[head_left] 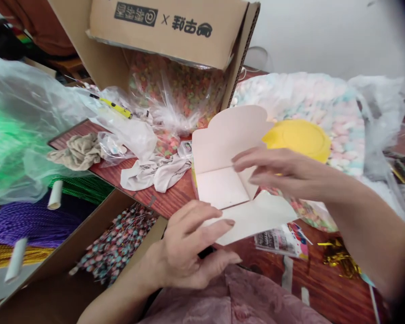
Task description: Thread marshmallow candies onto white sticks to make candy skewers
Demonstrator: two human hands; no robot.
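Observation:
A pale pink paper box (222,184) with scalloped flaps lies open on the red-brown table (168,200) in front of me. My left hand (192,245) pinches its near flap between thumb and fingers. My right hand (280,173) reaches in from the right, fingers stretched flat over the box's open top and touching its right wall. A yellow round lid or bowl (299,137) sits just behind my right hand on a big bag of pastel candies (324,108).
A tilted cardboard box (162,36) holds a bag of colourful sweets (178,90). Crumpled cloths (155,173), plastic bags (20,112) and a yellow pen (116,107) lie left. A lower carton holds beaded sticks (118,243); purple, green and gold cord bundles (30,222) lie far left.

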